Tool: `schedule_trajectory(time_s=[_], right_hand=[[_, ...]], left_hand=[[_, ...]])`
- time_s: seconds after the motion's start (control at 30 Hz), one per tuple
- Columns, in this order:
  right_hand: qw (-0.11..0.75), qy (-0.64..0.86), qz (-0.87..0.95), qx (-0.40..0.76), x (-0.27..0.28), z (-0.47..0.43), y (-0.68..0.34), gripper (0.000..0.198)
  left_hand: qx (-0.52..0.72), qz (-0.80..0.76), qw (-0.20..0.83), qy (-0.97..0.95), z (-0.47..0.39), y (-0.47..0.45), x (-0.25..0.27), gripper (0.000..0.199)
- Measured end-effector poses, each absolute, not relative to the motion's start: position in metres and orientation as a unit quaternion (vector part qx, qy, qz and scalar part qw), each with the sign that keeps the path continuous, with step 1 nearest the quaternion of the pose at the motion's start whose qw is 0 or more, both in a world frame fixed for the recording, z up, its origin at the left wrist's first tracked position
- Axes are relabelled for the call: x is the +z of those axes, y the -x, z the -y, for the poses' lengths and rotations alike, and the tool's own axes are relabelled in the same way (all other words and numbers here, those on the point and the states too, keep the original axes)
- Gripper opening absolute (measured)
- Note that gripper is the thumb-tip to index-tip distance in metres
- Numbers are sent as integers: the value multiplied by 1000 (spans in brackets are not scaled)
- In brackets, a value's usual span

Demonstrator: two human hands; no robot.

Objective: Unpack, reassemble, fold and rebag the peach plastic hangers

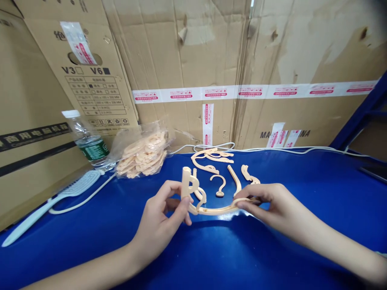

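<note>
Between both hands, above the blue table (pixel 296 253), a beige plastic clothes hanger frame (pixel 219 211) is held, made of curved pieces joined in line. My left hand (pixel 165 213) is closed, pinching its upturned left end between thumb and fingers. At the other end, my right hand (pixel 266 201) is closed with thumb and fingertips on the tip, partly covering it. Just behind lie a loose hanger hook (pixel 223 185), a straight-ended hanger arm (pixel 234 179) and a smaller curved piece (pixel 248 174). Farther back rests a larger curved hanger piece (pixel 198 159).
At the left stand a water bottle (pixel 90 147) and a clear bag of beige hanger parts (pixel 142 155). A pale blue hairbrush (pixel 60 197) lies before the bottle. White cable (pixel 287 150) runs along the back, against cardboard boxes (pixel 187 60). A dark flat object (pixel 373 173) is at right.
</note>
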State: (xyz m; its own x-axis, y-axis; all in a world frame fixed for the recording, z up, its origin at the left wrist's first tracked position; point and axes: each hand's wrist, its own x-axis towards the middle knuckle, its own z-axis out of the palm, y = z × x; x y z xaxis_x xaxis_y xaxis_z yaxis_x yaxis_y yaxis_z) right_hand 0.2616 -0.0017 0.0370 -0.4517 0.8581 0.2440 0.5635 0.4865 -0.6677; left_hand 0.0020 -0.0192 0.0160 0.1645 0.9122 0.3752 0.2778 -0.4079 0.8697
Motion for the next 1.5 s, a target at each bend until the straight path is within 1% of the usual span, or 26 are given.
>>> schedule_trajectory(time_s=[0.1, 0.17, 0.23, 0.37, 0.47, 0.57, 0.63, 0.7, 0.77, 0.8, 0.87, 0.97, 1.07, 1.23, 1.33, 1.5], right_hand=[[310, 451, 802, 238, 36, -4, -266, 28], [341, 458, 780, 255, 35, -8, -269, 29], [367, 449, 749, 322, 35, -11, -269, 30], [394, 396, 644, 523, 32, -11, -263, 30], [408, 351, 593, 599, 26, -6, -253, 34], [409, 316, 586, 624, 18, -1, -244, 31], [410, 307, 593, 621, 13, 1, -240, 29], [417, 306, 606, 604, 11, 2, -238, 27], [423, 308, 628, 576, 11, 3, -238, 26], [424, 310, 642, 558, 12, 3, -238, 24], [419, 314, 681, 512, 13, 4, -238, 19], [410, 304, 745, 430, 15, 6, -237, 11], [404, 283, 782, 380, 15, 7, -237, 12], [396, 226, 844, 284, 12, 4, -238, 13], [396, 194, 874, 202, 8, 2, -241, 19], [350, 168, 921, 35, 9, 10, -242, 22]], left_hand=[[474, -442, 340, -682, 17, 0, 17, 11], [460, -454, 341, -682, 15, 1, 17, 13], [452, -463, 342, -682, 14, 2, 17, 15], [414, -454, 334, -715, 13, 2, 17, 16], [368, -421, 344, -755, 16, 0, 19, 12], [337, -360, 392, -777, 19, -3, 22, 9], [307, -329, 473, -757, 19, -4, 22, 13], [274, -324, 557, -714, 18, -3, 21, 22], [265, -321, 620, -665, 16, -3, 20, 35], [267, -320, 641, -645, 16, -3, 20, 41], [260, -330, 654, -629, 15, -4, 20, 44], [239, -370, 614, -655, 16, -7, 19, 35], [243, -385, 584, -672, 17, -10, 16, 25], [223, -401, 537, -708, 18, -11, 15, 30], [212, -380, 456, -776, 18, -10, 17, 32], [231, -309, 261, -885, 20, -8, 13, 30]])
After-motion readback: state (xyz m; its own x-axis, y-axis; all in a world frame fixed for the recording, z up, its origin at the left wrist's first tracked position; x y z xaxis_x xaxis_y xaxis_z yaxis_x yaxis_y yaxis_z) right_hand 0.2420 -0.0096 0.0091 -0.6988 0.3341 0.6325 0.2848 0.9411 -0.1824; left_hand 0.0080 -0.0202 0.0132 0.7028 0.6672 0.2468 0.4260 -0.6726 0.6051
